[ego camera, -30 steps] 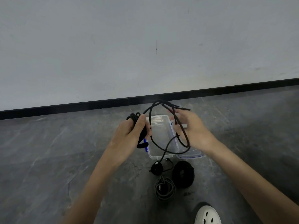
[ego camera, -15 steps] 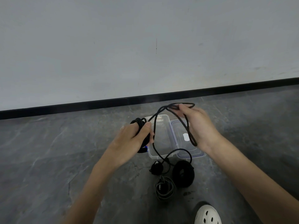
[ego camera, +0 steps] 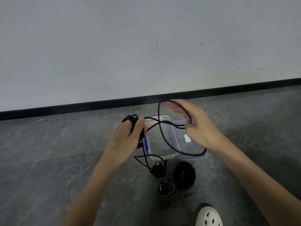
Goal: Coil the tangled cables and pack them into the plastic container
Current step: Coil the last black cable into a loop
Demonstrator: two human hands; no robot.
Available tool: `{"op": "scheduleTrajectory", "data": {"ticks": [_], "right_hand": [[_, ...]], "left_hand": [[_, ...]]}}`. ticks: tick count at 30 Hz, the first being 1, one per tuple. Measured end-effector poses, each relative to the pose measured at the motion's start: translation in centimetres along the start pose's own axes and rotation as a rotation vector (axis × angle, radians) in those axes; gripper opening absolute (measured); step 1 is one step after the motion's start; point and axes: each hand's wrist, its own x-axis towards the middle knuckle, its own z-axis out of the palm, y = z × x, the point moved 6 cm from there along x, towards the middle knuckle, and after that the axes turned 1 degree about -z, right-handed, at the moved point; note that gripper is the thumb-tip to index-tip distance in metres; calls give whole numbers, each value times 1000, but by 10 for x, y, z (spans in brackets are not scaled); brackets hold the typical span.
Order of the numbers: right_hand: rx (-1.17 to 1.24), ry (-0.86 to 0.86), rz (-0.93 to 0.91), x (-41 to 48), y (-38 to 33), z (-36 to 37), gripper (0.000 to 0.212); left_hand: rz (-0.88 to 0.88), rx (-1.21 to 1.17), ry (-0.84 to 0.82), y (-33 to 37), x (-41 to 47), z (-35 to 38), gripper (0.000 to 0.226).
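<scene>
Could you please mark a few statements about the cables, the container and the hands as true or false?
1. The left hand grips a bundle of black cable. True.
2. The container already holds a coil. False: no coil lies inside it.
3. The lid covers the container. False: it lies open beside it, on the right.
4. A grey coil lies on the floor near a white shoe. True.

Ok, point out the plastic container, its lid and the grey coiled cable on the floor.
plastic container [ego camera: 155, 144]: head view, bare clear bottom of the box.
lid [ego camera: 190, 148]: head view, clear panel below its white label.
grey coiled cable [ego camera: 164, 198]: head view, near side of the coil.
</scene>
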Motion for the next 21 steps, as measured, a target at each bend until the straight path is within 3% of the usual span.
{"op": "scheduleTrajectory", "data": {"ticks": [3,8,15,18,21], "right_hand": [[-108,-54,-30,-3,-3,8,89],[-23,1,112,-3,2,8,92],[48,-88,206,-3,7,14,51],[163,-119,281,-3,10,14,44],[296,-47,324,-2,14,9,43]], "left_hand": [[-15,-5,51,0,-1,-4,46],[-2,16,86,2,-1,-8,46],[41,122,172,7,-4,-13,41],[41,20,116,8,-4,-10,37],[12,-190,5,9,-3,-3,39]]}}
